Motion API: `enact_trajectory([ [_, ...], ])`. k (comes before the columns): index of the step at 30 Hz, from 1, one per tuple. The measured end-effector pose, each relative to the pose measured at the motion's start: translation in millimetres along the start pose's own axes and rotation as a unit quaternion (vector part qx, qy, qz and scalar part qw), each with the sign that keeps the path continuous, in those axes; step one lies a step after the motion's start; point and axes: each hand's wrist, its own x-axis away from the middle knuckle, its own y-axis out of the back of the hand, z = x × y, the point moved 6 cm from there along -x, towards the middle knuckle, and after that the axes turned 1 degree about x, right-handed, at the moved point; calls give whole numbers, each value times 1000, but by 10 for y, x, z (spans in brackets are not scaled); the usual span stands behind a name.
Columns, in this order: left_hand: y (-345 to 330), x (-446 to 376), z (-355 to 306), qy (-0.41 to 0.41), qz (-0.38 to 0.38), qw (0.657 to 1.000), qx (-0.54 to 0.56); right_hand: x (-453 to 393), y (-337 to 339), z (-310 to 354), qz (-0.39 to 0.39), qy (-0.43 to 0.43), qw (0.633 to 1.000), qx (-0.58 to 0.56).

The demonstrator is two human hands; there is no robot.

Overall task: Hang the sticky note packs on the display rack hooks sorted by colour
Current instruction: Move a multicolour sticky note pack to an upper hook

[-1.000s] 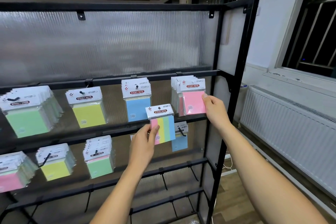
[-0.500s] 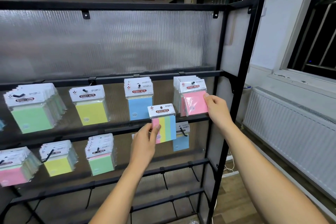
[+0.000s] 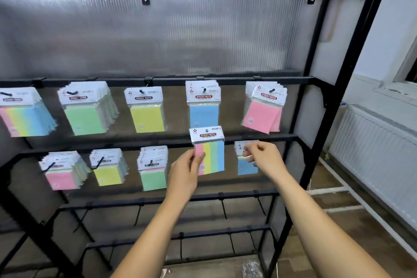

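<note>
Currently my left hand (image 3: pixel 184 175) pinches the multicolour pack (image 3: pixel 208 150) at frame centre; my right hand (image 3: pixel 262 156), fingers curled, touches the blue pack (image 3: pixel 247 165).

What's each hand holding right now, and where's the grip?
Left hand pinches the striped pack at its lower left corner, thumb on the pink stripe. Right hand has curled fingers at the blue pack's header card; whether it grips it cannot be told.

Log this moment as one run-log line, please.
left hand: holds multicolour pack, unhung | right hand: fingers curled at lower blue pack | matching multicolour stack: top row, far left
</note>
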Motion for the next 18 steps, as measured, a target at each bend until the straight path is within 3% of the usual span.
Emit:
enact_trajectory([
  [3, 256, 63, 97, 14, -18, 1000, 1, 192, -492, 169, 69, 39, 997, -2],
  [18, 1925, 222, 876, 53, -114, 992, 5, 795, -2474, 1052, 212, 149, 966, -4],
])
